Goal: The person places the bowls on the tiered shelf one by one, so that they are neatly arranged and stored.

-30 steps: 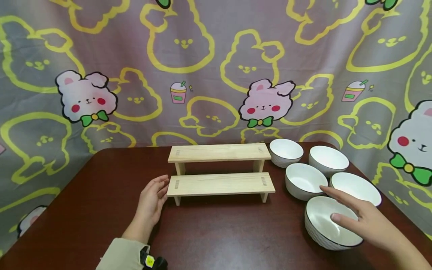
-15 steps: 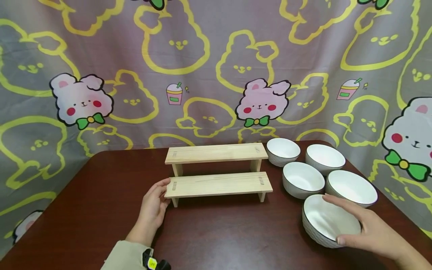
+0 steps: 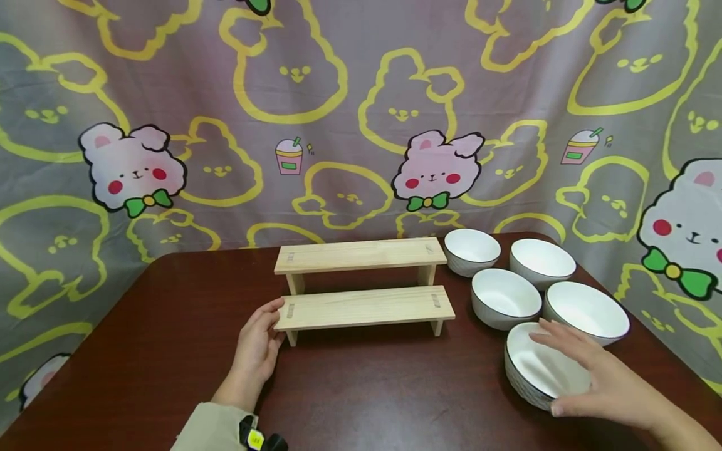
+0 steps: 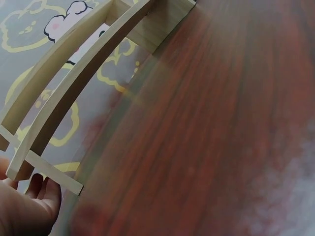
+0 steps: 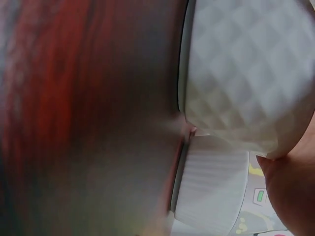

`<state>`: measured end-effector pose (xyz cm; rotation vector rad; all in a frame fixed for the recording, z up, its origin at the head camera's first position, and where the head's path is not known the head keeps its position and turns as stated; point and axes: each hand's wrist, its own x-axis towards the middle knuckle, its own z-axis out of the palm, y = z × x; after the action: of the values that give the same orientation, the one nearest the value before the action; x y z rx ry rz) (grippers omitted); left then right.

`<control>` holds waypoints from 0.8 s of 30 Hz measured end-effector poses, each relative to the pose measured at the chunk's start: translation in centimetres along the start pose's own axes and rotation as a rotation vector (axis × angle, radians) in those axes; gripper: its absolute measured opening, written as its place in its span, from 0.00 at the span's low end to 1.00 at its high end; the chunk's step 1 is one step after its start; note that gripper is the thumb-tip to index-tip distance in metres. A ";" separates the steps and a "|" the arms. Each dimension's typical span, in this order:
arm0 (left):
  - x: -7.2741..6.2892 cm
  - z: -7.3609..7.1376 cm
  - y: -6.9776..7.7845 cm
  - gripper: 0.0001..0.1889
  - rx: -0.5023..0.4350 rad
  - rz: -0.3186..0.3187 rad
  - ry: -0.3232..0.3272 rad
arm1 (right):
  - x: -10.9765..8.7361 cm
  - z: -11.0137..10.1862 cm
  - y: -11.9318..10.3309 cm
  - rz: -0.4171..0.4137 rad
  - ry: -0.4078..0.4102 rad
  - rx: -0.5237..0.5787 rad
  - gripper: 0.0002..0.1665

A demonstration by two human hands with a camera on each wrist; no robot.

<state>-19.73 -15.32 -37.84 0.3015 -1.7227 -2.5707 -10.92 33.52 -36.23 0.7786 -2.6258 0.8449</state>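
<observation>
A pale wooden two-tier rack (image 3: 361,307) stands in the middle of the table. My left hand (image 3: 255,347) holds the left end of its lower board, fingertips at the board's edge; in the left wrist view its curled fingers (image 4: 47,194) lie beside the short leg. At the right, my right hand (image 3: 606,382) grips the nearest white bowl (image 3: 541,363), thumb on the near side and fingers across toward the far rim. The right wrist view shows that bowl's quilted outer wall (image 5: 246,69) close up. Part of its right side is hidden by the hand.
Several more white dark-rimmed bowls stand behind the gripped one: one (image 3: 506,299) close behind it, one (image 3: 586,310) to the right, others (image 3: 471,250) farther back near the rack's right end. A patterned curtain (image 3: 338,125) hangs behind the dark table (image 3: 169,326).
My left hand has come up against the rack's lower board. The right hand has lowered from above the nearest bowl to its side, thumb now at the near wall. The view has shifted slightly.
</observation>
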 end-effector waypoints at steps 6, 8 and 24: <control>0.3 -0.2 -0.1 0.14 0.015 -0.011 -0.004 | 0.1 0.4 0.1 0.050 -0.018 -0.029 0.54; 0.3 -0.2 -0.2 0.14 0.028 -0.013 -0.003 | 0.1 0.5 0.0 0.083 -0.028 -0.029 0.53; 0.3 -0.3 -0.4 0.14 -0.004 -0.003 0.011 | 0.6 0.9 0.8 0.056 0.001 -0.128 0.46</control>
<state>-19.90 -15.51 -38.36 0.3182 -1.7149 -2.5689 -11.98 33.26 -37.08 0.6740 -2.6811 0.6829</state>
